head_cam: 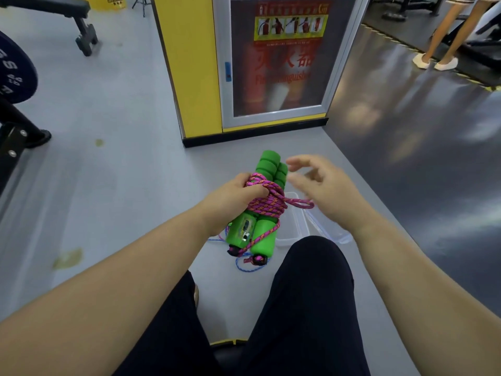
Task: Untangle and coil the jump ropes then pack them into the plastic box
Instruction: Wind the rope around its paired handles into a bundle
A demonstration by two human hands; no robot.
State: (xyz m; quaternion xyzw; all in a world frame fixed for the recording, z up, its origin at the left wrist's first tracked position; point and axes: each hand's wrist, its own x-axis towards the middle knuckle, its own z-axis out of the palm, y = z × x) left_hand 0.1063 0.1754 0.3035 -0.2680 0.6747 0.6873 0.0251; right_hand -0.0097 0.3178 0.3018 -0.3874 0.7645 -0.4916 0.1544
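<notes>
My left hand grips a jump rope with two green foam handles held side by side. Its pink braided cord is wound several times around the handles, and one loop sticks out to the right. My right hand hovers just right of the bundle, fingers spread and blurred, holding nothing. A clear plastic box sits on the floor below the hands, partly hidden by them. A thin blue rope lies loose on the floor under the bundle.
My legs in dark trousers fill the foreground. A yellow pillar with a fire extinguisher cabinet stands straight ahead. A weight bench and a weight plate are at the left. Another person's legs stand at the far right.
</notes>
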